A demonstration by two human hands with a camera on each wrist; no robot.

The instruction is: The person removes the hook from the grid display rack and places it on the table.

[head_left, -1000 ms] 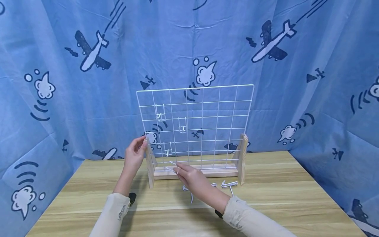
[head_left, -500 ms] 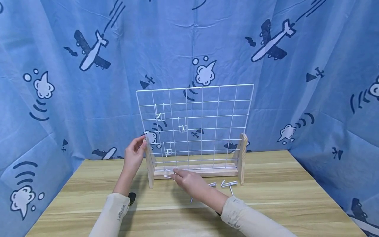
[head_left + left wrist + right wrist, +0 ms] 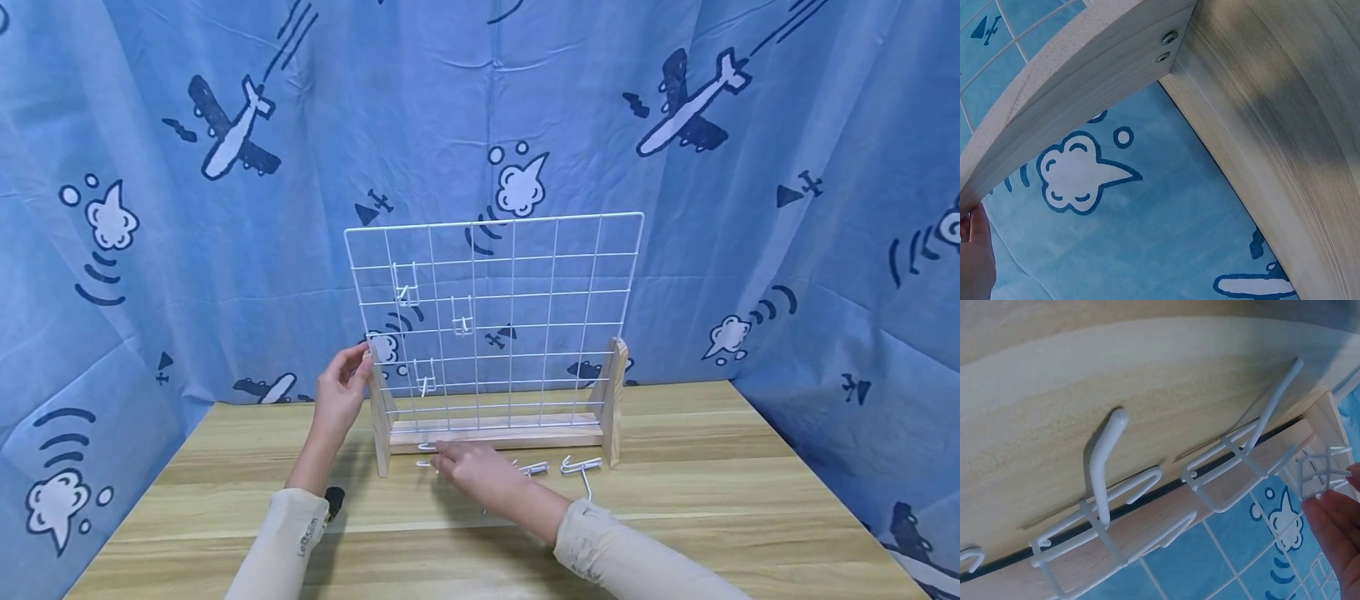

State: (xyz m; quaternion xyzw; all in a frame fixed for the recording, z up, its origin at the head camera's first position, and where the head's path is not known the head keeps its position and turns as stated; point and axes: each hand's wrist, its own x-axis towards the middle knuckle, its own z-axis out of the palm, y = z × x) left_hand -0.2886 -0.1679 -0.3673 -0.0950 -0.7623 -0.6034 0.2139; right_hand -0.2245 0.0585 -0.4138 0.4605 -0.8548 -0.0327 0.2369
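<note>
My left hand (image 3: 341,392) grips the upper end of the left wooden upright (image 3: 378,433) of a stand, which holds a white wire grid (image 3: 512,292). In the left wrist view, fingertips (image 3: 979,228) touch the underside of that upright. Low in front of the stand's base, my right hand (image 3: 480,475) pinches a white wire hook (image 3: 1315,475), its two bent ends pointing left in the head view. Three similar hooks hang on the grid's left half: an upper hook (image 3: 406,293), a middle hook (image 3: 463,323) and a lower hook (image 3: 425,383).
More white hooks lie on the wood-grain table (image 3: 675,500) before the stand: a right-hand hook (image 3: 581,468) and a nearer hook (image 3: 534,469), partly covered by my right hand. Another hook (image 3: 969,557) shows at the right wrist view's edge. A blue curtain (image 3: 480,100) hangs behind.
My right hand has lowered the hook from in front of the grid's bottom wires to the front of the wooden base, close to the table. The left hand has stayed in place.
</note>
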